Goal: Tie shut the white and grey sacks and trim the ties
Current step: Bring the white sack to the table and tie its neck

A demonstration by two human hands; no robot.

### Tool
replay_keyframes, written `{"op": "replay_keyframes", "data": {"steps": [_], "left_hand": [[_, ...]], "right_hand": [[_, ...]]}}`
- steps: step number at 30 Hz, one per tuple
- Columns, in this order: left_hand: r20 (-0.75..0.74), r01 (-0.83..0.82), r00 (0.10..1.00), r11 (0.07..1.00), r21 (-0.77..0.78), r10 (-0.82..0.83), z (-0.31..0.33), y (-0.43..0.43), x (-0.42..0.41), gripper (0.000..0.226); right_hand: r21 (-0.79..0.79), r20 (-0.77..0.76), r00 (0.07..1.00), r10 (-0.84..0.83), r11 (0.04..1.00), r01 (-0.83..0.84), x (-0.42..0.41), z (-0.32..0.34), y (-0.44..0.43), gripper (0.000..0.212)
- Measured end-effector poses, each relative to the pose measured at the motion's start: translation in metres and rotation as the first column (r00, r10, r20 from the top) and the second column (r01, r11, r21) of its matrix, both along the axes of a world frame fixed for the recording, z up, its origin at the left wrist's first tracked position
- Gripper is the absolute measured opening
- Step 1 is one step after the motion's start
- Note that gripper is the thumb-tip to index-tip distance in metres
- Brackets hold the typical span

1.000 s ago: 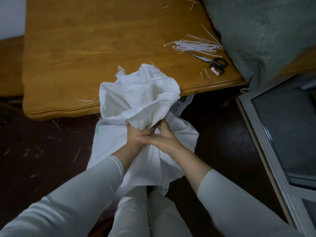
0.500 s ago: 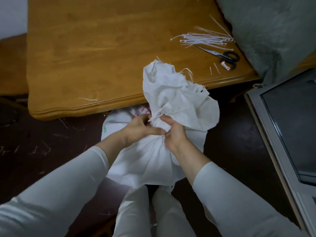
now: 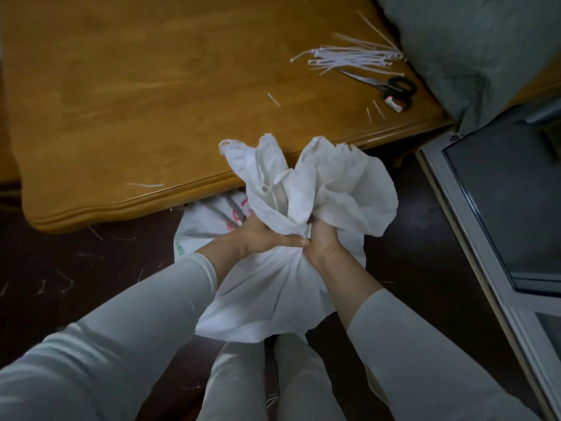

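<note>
A white woven sack (image 3: 267, 296) stands on the floor between my knees, its mouth bunched into a ruffled neck (image 3: 321, 183) in front of the table edge. My left hand (image 3: 264, 235) grips the gathered neck from the left. My right hand (image 3: 323, 243) grips it from the right, and the two hands touch. A bundle of white cable ties (image 3: 349, 60) lies on the wooden table (image 3: 151, 95) at the far right. Black-handled scissors (image 3: 391, 86) lie just beside them. A grey sack (image 3: 473, 47) leans at the table's right end.
Cut tie ends (image 3: 273, 99) are scattered on the table top and on the dark floor (image 3: 66, 281). A grey-framed glass panel (image 3: 498, 214) stands at the right, close to my right arm.
Both hands have closed tighter round the sack's neck and the bunched top has swung from left to right. The view has shifted left across the table.
</note>
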State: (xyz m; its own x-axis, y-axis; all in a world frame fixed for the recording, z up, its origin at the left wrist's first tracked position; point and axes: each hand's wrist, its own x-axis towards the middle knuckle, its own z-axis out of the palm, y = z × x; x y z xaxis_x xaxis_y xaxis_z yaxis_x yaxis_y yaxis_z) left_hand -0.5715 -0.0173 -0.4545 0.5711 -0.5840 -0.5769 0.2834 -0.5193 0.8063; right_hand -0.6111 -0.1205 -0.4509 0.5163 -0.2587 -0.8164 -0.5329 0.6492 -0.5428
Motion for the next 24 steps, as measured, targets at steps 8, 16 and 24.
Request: {"op": "replay_keyframes", "data": {"steps": [8, 16, 24], "left_hand": [[0.387, -0.059, 0.912, 0.892, 0.448, -0.134, -0.02, -0.008, -0.008, 0.035], [0.576, 0.009, 0.727, 0.845, 0.535, -0.372, -0.027, -0.012, -0.04, 0.053], [0.101, -0.048, 0.994, 0.998, 0.046, 0.043, -0.017, 0.017, -0.002, 0.073]], "right_hand": [[-0.297, -0.066, 0.998, 0.011, 0.954, -0.03, -0.033, 0.011, 0.024, 0.055], [-0.32, -0.021, 0.931, -0.363, 0.885, 0.338, 0.009, -0.03, 0.031, 0.06], [0.1, 0.016, 0.929, -0.371, 0.925, 0.367, -0.019, -0.041, 0.01, 0.022]]}}
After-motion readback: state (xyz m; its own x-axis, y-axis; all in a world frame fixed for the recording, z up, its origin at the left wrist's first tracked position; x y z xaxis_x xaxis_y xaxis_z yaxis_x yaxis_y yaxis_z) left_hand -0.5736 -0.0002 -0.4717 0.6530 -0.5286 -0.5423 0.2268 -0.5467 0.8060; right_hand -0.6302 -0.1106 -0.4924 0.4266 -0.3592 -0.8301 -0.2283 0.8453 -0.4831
